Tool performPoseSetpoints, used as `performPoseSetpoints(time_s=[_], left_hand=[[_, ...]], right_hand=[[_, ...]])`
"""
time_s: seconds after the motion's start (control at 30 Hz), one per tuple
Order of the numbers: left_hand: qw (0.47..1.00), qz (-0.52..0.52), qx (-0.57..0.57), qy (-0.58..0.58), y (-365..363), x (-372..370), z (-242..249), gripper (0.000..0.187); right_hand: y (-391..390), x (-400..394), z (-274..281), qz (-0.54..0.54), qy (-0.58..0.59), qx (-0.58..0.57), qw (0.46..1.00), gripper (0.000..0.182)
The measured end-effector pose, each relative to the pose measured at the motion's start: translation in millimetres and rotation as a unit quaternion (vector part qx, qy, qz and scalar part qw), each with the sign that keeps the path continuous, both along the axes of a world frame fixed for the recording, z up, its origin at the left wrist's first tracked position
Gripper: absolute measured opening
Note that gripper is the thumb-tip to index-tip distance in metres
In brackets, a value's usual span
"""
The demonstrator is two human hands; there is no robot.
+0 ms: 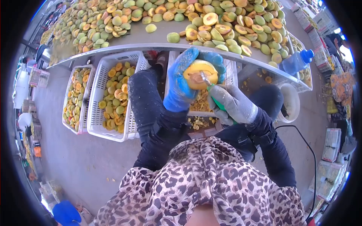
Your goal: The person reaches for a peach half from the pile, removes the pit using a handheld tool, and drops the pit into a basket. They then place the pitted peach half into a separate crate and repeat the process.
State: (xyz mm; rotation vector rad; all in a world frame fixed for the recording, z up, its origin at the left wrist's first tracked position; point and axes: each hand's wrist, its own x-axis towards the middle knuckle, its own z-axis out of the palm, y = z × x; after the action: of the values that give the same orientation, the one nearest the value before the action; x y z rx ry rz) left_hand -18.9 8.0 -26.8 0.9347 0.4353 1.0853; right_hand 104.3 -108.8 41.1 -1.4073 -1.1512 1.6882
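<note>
My left hand [180, 83], in a blue glove, is wrapped round a halved yellow fruit [197, 69] with its cut face up. In a grey glove, my right hand [235, 103] grips a tool with a green handle [218, 102]. The tool's metal tip touches the cut face near the brown pit area. Both hands are above my lap, close to the metal table edge [151, 46]. Under them, a white crate [233, 75] with small yellow pieces is partly hidden.
Halved fruits [222, 30] are piled on the table. White crates [132, 126] [89, 75] of fruit stand at the left. A blue-capped bottle [296, 63] lies at the right table edge, above a white bucket [296, 103]. A black cable [313, 158] runs along the floor.
</note>
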Motion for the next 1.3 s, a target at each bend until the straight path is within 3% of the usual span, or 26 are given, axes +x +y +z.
performPoseSetpoints(time_s=[0.1, 0.17, 0.27, 0.33, 0.37, 0.43, 0.47, 0.5, 0.57, 0.7, 0.77, 0.8, 0.83, 0.87, 0.9, 0.97, 1.0, 1.03, 1.07, 1.13, 1.23, 1.3], left_hand=[[1.0, 0.021, 0.015, -0.017, -12, 6, -2, 0.049], [0.993, 0.06, 0.032, -0.092, -18, 16, 8, 0.05], [0.994, 0.085, 0.018, -0.066, -16, 21, -9, 0.05], [0.995, 0.072, 0.017, -0.063, -19, 19, -10, 0.05], [0.996, 0.066, 0.019, -0.063, -19, 18, -8, 0.05], [0.996, 0.055, 0.028, -0.064, -16, 20, 1, 0.049], [0.989, 0.009, -0.04, -0.145, -19, 19, 7, 0.048], [0.989, 0.012, -0.045, -0.143, -23, 17, 9, 0.048], [0.988, 0.068, 0.135, 0.037, -23, 15, 14, 0.047], [0.987, 0.147, 0.017, -0.061, -34, 26, 15, 0.045], [0.947, 0.21, 0.21, 0.125, -26, 21, -4, 0.043], [0.97, 0.127, 0.196, 0.069, -23, 21, -2, 0.046], [0.971, 0.122, 0.195, 0.068, -23, 17, 4, 0.046], [0.994, 0.036, 0.099, 0.04, -23, 12, 11, 0.046], [0.999, -0.049, 0.002, 0.013, -24, 9, 14, 0.046], [0.999, -0.045, 0.026, -0.003, -21, 7, 8, 0.046], [0.999, -0.022, 0.031, 0.021, -19, 6, 4, 0.046], [0.998, -0.001, 0.036, 0.044, -19, 6, 5, 0.047], [0.998, -0.001, 0.037, 0.043, -19, 5, 9, 0.047], [0.996, -0.047, 0.063, 0.049, -23, 4, 25, 0.047], [0.991, -0.031, 0.088, 0.098, -23, 9, 24, 0.048], [0.985, -0.026, 0.132, 0.111, -20, 7, 24, 0.047]], right_hand=[[2, -3, 0, -0.041, -0.045, 0.047, 0.997, 0.05], [4, 3, -3, -0.04, 0.001, 0.008, 0.999, 0.05], [2, 6, -3, -0.027, 0.024, -0.042, 0.998, 0.05], [2, 6, -6, -0.041, -0.138, 0.069, 0.987, 0.05], [1, 7, -6, -0.043, -0.139, 0.067, 0.987, 0.05], [2, 9, -4, -0.044, 0.078, -0.073, 0.993, 0.049], [4, 10, -2, -0.044, 0.075, -0.072, 0.994, 0.049], [4, 6, -2, -0.038, 0.027, -0.052, 0.998, 0.049], [6, 1, -1, -0.04, -0.069, 0.0, 0.997, 0.05], [5, 4, -6, -0.04, 0.034, -0.039, 0.998, 0.051], [7, -1, -4, -0.035, -0.108, -0.007, 0.994, 0.052], [5, 1, -13, -0.04, -0.107, -0.009, 0.993, 0.052], [6, 6, -28, -0.042, -0.179, 0.106, 0.977, 0.05], [6, 9, -40, -0.04, -0.25, 0.22, 0.942, 0.049], [6, 10, -48, -0.04, -0.25, 0.219, 0.942, 0.049], [8, 3, -59, -0.068, -0.341, 0.323, 0.88, 0.046], [9, 0, -49, -0.066, -0.338, 0.325, 0.881, 0.046], [7, -3, -27, -0.047, -0.223, 0.164, 0.96, 0.045], [6, -4, -14, -0.028, -0.098, -0.003, 0.995, 0.044], [5, -8, -12, -0.019, -0.085, -0.014, 0.996, 0.044], [-2, -6, -14, 0.001, -0.104, -0.007, 0.995, 0.042], [-6, -6, -9, -0.035, 0.125, -0.039, 0.991, 0.043]])
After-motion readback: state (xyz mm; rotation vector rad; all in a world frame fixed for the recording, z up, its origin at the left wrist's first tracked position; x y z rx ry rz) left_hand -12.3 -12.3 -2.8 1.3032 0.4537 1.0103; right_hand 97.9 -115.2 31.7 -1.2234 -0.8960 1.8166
